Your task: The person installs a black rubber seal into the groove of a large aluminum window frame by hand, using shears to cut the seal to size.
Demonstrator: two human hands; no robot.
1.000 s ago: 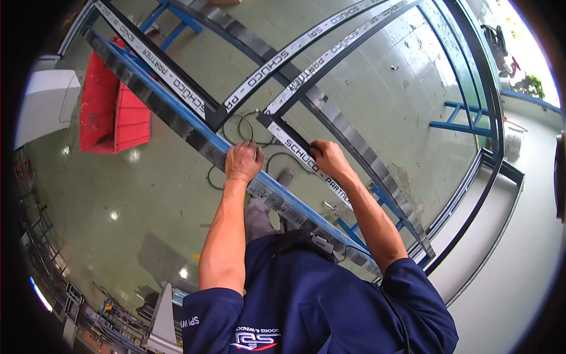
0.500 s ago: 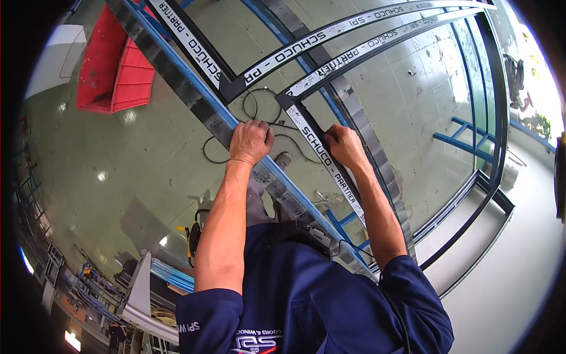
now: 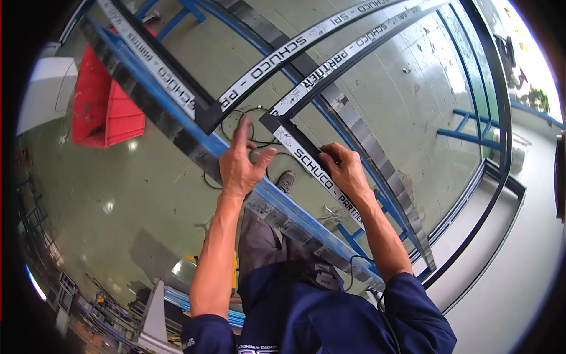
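My left hand is open above the blue-edged support rail, its index finger stretched out and its thumb apart, with nothing in it. My right hand has its fingers closed at the inner edge of a black window frame carrying white "SCHUCO - PARTNER" tape; whether a small part lies under the fingertips is hidden. Beside that corner is a second taped frame. Both frames rest across the support rails.
Another support rail runs beneath the frames. A red bin stands on the floor at the upper left. A black cable lies coiled on the floor below the frame corners. Blue stand legs are at the right.
My left hand has lifted from the blue-edged rail and opened, fingers extended. My right hand stays at the frame's inner edge. The view has shifted slightly.
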